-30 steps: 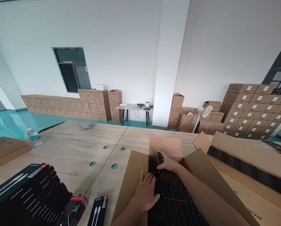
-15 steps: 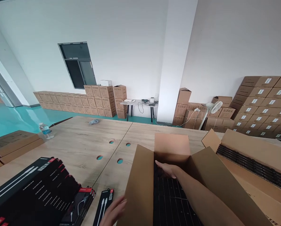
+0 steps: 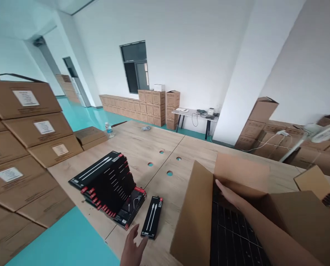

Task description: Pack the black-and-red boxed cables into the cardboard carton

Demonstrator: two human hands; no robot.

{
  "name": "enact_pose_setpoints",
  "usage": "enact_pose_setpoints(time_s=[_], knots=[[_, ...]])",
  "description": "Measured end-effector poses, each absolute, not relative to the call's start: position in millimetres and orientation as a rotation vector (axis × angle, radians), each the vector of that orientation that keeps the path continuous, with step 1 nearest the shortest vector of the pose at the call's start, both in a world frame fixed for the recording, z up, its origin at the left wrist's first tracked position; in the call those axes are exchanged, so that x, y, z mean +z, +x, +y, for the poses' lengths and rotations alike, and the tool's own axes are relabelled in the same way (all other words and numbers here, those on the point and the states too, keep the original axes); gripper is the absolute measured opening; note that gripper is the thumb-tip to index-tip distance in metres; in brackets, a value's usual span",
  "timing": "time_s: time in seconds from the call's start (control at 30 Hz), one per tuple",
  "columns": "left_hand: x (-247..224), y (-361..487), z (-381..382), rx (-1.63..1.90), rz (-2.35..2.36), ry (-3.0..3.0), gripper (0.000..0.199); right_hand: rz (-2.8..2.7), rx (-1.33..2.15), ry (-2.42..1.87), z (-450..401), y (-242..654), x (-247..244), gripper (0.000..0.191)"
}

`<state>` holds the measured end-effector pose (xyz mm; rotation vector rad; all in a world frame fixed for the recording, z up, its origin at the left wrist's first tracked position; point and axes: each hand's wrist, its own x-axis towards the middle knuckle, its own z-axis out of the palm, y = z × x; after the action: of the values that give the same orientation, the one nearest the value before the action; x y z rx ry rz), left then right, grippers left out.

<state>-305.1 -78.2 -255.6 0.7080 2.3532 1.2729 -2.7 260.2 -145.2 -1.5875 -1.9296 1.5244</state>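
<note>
My left hand [image 3: 133,246] is just short of the near end of a flat black retail box [image 3: 152,218] with two white cables pictured on it. Its thumb and fingers are apart, with nothing between them. My right hand [image 3: 227,192] reaches into an open carton [image 3: 192,210], at its far left inner corner. Its fingers are mostly hidden there, so what they touch cannot be made out. Rows of black boxes [image 3: 237,236] fill the carton below my forearm. Left of the single box, a leaning stack of black and red cable boxes [image 3: 115,184] lies on the table.
The wooden table [image 3: 137,138] has several round holes. A water bottle [image 3: 109,130] and a crumpled plastic piece [image 3: 145,128] lie toward its far side. Stacked cartons [image 3: 29,122] rise on the left. Another open carton [image 3: 314,181] stands at right, near a white fan [image 3: 325,133].
The view has swung left, bringing the stacked cartons in. My left hand has come out from beside the carton flap to the near end of the single box. My right hand remains inside the carton.
</note>
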Motion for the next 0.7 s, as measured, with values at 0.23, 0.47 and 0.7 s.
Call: enact_pose_setpoints(time_s=[0.23, 0.47, 0.7], knots=[[-284, -287, -20, 0.887, 2.527, 0.741, 0.093, -1.745, 1.339, -1.599, 242, -6, -99, 0.084], [-279, -303, -45, 1.229, 2.178, 0.617, 0.082, -1.684, 1.268, -1.235, 169, -9, -36, 0.079], [-235, -348, -95, 1.746, 1.085, -0.238, 0.044, -2.320, 1.577, -0.887, 53, -109, 10, 0.056]])
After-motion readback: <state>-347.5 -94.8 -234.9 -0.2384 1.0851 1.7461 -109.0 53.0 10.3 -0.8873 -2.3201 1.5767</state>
